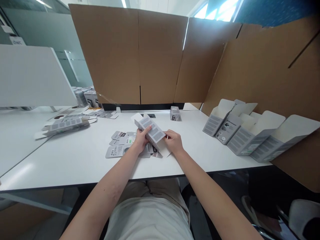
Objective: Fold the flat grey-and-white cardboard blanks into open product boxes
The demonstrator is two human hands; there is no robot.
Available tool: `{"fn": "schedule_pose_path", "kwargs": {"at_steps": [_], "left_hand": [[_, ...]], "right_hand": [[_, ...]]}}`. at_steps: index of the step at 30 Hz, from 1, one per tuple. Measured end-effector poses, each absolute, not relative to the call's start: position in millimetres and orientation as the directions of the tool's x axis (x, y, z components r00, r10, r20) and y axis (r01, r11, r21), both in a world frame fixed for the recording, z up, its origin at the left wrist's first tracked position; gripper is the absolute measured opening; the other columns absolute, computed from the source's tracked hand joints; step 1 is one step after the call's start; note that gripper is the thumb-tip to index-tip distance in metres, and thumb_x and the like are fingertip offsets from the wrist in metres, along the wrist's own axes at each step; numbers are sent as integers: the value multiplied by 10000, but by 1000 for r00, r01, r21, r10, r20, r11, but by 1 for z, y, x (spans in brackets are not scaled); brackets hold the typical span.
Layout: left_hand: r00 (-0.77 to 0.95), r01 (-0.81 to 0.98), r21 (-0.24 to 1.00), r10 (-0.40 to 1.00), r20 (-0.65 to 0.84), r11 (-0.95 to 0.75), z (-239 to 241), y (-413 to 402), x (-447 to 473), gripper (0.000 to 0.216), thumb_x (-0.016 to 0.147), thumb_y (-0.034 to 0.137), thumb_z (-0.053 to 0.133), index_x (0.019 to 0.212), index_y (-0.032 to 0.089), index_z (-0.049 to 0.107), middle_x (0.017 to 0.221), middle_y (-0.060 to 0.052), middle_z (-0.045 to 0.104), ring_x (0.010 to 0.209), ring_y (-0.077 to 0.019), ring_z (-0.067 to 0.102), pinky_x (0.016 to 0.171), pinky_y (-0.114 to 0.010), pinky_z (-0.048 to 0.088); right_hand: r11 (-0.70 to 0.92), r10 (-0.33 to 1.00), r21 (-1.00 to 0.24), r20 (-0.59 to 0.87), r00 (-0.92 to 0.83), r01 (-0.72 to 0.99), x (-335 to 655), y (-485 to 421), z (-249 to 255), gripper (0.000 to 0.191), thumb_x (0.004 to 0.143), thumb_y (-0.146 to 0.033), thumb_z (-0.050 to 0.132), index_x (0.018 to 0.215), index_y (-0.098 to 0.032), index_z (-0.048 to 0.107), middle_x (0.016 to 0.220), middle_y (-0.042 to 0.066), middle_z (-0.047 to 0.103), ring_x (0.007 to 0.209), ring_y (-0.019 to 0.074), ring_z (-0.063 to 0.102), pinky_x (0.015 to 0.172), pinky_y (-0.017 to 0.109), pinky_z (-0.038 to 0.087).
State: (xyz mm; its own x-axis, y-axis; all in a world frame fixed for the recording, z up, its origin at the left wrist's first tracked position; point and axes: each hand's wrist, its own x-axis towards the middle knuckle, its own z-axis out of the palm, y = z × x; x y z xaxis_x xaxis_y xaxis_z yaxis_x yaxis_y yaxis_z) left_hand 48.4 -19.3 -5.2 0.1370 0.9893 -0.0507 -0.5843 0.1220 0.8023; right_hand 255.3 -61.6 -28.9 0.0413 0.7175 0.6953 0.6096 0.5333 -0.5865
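A small grey printed carton (151, 130) is held over the white table (75, 156), tilted with one end flap open toward the far side. My left hand (140, 140) grips its left side with the fingers curled over the top. My right hand (173, 141) pinches its lower right end. Under my hands lies a loose pile of flat, unfolded cartons (120, 145).
A row of folded open cartons (250, 131) leans along the right by a tall brown cardboard screen (160, 56). One small closed box (175, 113) stands at the far middle. More flat cartons (66, 125) and boxes (86, 96) lie at the left.
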Motion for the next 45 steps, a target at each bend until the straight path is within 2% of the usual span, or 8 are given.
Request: {"fn": "schedule_pose_path", "kwargs": {"at_steps": [3,6,9,14,19,24,32,45], "left_hand": [[115,-653,750,993,-34,102,-1,-15,43,445,909,324,1006,1271,205,777,1217,-102,857,1039,-269,834,842,-362,691],[31,-776,630,999,30,5,5,-13,35,319,965,333,949,1228,223,806,1168,-70,861,1070,-257,836,911,-339,685],[-43,-833,548,997,68,-73,9,-12,31,322,986,355,938,1258,235,816,1219,-69,868,1163,-273,837,981,-352,688],[0,-772,634,997,-78,49,11,-15,38,331,1094,447,853,1334,223,812,1340,-113,864,1198,-274,836,900,-316,704],[62,-669,725,984,-166,165,8,-17,44,433,1095,556,845,1316,186,800,1239,-150,869,996,-278,855,765,-339,709],[57,-701,701,990,-130,132,10,-18,38,347,1031,396,893,1287,189,784,1133,-103,874,915,-261,854,760,-335,708],[222,-688,696,972,-70,207,12,-23,34,430,1024,486,851,1338,206,762,1110,-88,882,897,-276,853,712,-355,691],[397,-594,761,918,-6,262,7,-24,35,476,990,566,881,1280,196,809,1119,-99,877,936,-294,840,794,-390,670]], "right_hand": [[531,694,-593,714,92,605,253,-64,-26,308,1059,-547,809,1104,-263,919,916,56,729,746,216,614,717,363,514],[518,696,-613,708,124,596,251,-64,-26,428,1042,-657,844,1174,-250,872,1073,80,753,762,214,617,766,386,557],[488,723,-639,677,134,594,251,-62,-28,501,985,-725,885,1070,-239,800,991,51,729,693,196,550,699,381,518],[547,650,-579,749,130,604,252,-62,-26,464,1084,-660,790,878,-256,696,841,17,657,688,193,519,678,366,459],[608,596,-534,796,107,587,251,-65,-21,467,1119,-671,770,890,-264,766,872,45,670,690,198,525,653,373,469],[623,655,-579,754,54,525,252,-65,-25,490,1065,-760,810,1004,-274,827,934,37,696,653,173,499,654,368,492],[564,777,-674,629,-29,478,252,-63,-25,599,1002,-850,802,903,-260,808,888,34,679,682,187,511,642,356,445],[553,818,-694,557,-144,461,252,-68,-21,737,1007,-957,645,803,-249,678,817,32,640,751,220,585,705,353,452]]}}
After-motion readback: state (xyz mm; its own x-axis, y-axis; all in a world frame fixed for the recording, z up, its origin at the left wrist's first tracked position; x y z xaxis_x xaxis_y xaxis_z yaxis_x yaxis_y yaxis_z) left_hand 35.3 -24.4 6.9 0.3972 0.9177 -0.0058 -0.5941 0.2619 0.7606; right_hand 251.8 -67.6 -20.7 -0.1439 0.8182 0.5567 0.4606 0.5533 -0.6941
